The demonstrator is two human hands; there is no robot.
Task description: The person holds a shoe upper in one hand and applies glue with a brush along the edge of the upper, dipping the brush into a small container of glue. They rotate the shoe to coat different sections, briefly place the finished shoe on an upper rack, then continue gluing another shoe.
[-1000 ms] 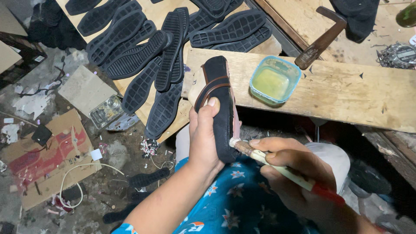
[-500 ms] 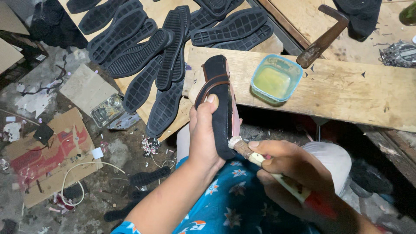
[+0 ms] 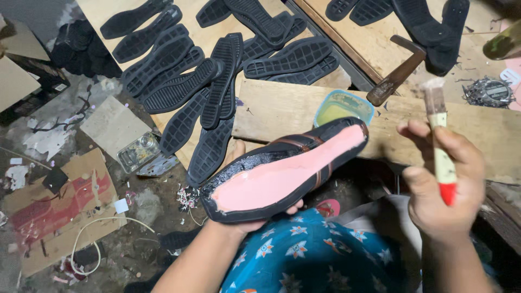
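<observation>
Black rubber outsoles (image 3: pixel 217 81) lie piled on the far counter (image 3: pixel 282 111). A hammer (image 3: pixel 399 70) rests right of them, near a glue tub (image 3: pixel 343 107). Torn cardboard (image 3: pixel 59 217) litters the left floor.

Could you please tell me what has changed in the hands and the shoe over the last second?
The left hand turned the shoe pink bottom up; the right hand lifted the brush off it. Both grips, the glue tub and the hammer stayed.

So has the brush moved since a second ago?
Yes. The brush in the right hand has lifted off the shoe, now upright, right of the glue tub.
</observation>
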